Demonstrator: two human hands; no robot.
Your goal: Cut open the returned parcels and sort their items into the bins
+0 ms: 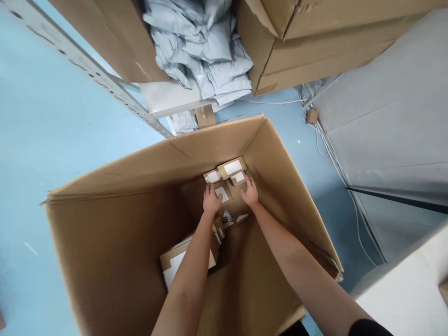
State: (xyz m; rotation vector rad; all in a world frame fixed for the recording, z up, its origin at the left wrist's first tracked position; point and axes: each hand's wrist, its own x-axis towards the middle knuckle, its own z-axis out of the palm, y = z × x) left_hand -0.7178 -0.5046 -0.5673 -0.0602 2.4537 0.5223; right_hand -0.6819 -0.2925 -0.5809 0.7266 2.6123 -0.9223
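Both my arms reach down into a large, deep cardboard box (pixel 217 140). At its bottom, my left hand (pixel 212 200) rests at the left edge of a small brown box with a white label (pixel 222 194), its fingers stretched and its thumb apart. My right hand (pixel 249 192) is beside another small labelled box (pixel 239 178), fingers spread, apparently touching its edge. Beyond the hands lie a flat labelled carton (pixel 232 167) and a narrower one (pixel 212 176), against the far wall. No parcel is visibly gripped.
A bigger labelled carton (pixel 175 263) lies lower in the box, partly behind my left forearm. A metal rack (pixel 105 79) beyond holds grey mailing bags (pixel 206 51) and large cartons (pixel 336 42). White cables (pixel 331 154) run along the blue floor by a grey panel (pixel 392 102).
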